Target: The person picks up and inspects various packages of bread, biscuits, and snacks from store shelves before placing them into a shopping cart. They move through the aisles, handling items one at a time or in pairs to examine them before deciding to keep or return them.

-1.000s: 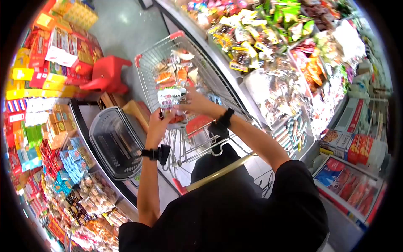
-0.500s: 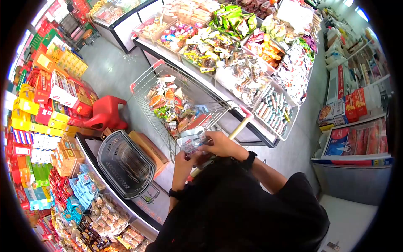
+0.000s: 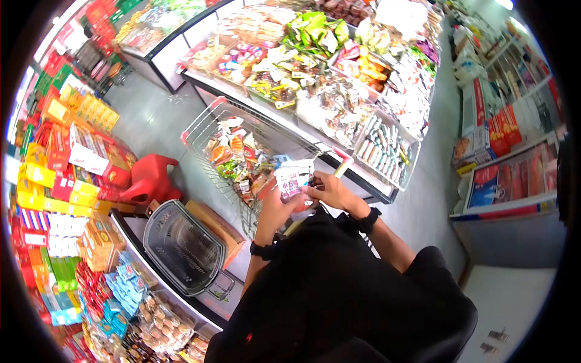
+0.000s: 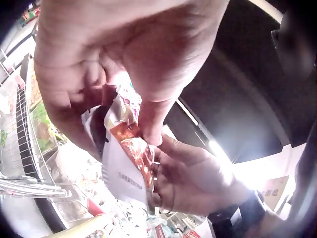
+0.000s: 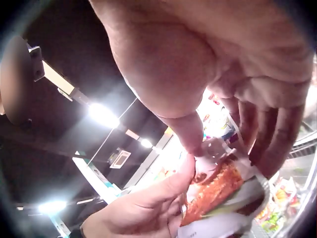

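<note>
Both hands hold a snack packet [image 3: 293, 178] close to the body, over the handle end of a shopping cart [image 3: 201, 155]. White with dark printed characters, it faces up in the head view. My left hand [image 3: 275, 210] pinches its left side, and my right hand [image 3: 334, 192] grips its right edge. In the left wrist view, orange-brown food shows through a clear part of the packet [image 4: 124, 166]. The right wrist view shows both thumbs bent against this packet [image 5: 213, 193]. Several colourful food packets [image 3: 237, 158] lie inside the cart.
Beyond the cart stands a display counter with bins of wrapped snacks [image 3: 336, 112]. A black basket [image 3: 184, 245] sits at the left, near a red plastic stool [image 3: 154, 176]. Stacked boxes [image 3: 97, 154] line the far left, and a freezer [image 3: 508, 181] stands at the right.
Both hands have brought the packet from over the cart back toward the body. Over the last half second it has turned, so its printed white face shows. The head view has shifted.
</note>
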A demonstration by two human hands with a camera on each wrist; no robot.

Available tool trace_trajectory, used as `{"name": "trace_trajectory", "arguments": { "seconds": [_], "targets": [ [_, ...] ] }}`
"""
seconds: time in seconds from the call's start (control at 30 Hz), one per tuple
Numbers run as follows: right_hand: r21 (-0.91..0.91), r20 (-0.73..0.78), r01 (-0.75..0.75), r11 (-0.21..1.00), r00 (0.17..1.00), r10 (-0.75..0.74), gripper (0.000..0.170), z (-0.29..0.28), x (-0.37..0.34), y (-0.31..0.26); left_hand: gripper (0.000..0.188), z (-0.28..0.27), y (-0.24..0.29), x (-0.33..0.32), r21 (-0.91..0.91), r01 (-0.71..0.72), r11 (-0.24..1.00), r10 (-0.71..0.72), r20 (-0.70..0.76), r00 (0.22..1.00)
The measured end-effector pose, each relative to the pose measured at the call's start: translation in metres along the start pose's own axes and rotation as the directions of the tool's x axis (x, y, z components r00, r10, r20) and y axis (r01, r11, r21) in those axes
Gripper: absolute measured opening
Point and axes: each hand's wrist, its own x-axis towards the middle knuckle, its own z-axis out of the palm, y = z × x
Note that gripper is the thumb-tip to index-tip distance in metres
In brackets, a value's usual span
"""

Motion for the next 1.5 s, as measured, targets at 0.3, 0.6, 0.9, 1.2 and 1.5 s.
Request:
{"name": "trace_trajectory", "arguments": {
  "seconds": [0.3,0.6,0.9,1.2,1.5],
  "targets": [
    [-0.126,-0.024,0.053,0.991,0.998,-0.056,0.041,0.011,0.048,0.003,0.032,-0.015,-0.044,0.035,0.082,0.082,0.993,-0.069,-0.143,0.987],
    [-0.122,-0.057,0.119,0.985,0.990,-0.127,0.043,0.019,0.086,-0.008,0.034,-0.047,-0.021,0.054,0.124,0.166,0.978,-0.155,-0.090,0.984],
    [0.024,-0.381,0.100,0.995,0.921,-0.083,0.040,-0.026,-0.002,0.003,0.025,0.022,-0.001,0.053,-0.217,0.057,0.974,-0.010,0.210,0.978],
    [0.360,-0.474,0.118,0.925,0.878,0.072,0.025,-0.085,-0.116,0.008,0.025,0.137,0.027,0.049,-0.327,0.047,0.944,0.055,0.294,0.954],
    [0.367,-0.515,0.166,0.915,0.856,0.051,0.023,-0.187,-0.122,0.056,0.023,0.242,0.059,0.095,-0.333,-0.051,0.942,0.083,0.081,0.993]
  ]
}}
